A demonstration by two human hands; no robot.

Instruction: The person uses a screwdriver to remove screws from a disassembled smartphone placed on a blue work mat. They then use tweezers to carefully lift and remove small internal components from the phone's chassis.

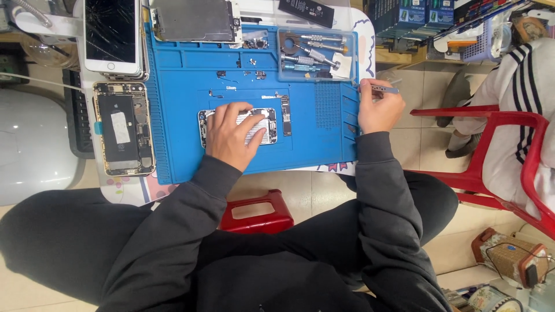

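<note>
Resting under left hand (231,136) fingers (250,122), opened phone (272,124), right hand (378,110) gripping tweezers (386,89)

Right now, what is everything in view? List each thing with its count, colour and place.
work mat: 1, blue, covering most of the table
opened phone body: 1, silver, mid-mat under the left hand
opened phone: 1, dark inside, left of the mat
cracked phone: 1, white, top left
metal plate: 1, grey, mat's top edge
tool tray: 1, clear, mat's top right, holding screwdrivers
small screws and parts: several, dark, upper mat
stool: 1, red, below the table
chair: 1, red, right, another person seated on it
left hand: 1, fingers flat on the phone body
right hand: 1, holding tweezers at the mat's right edge
</note>
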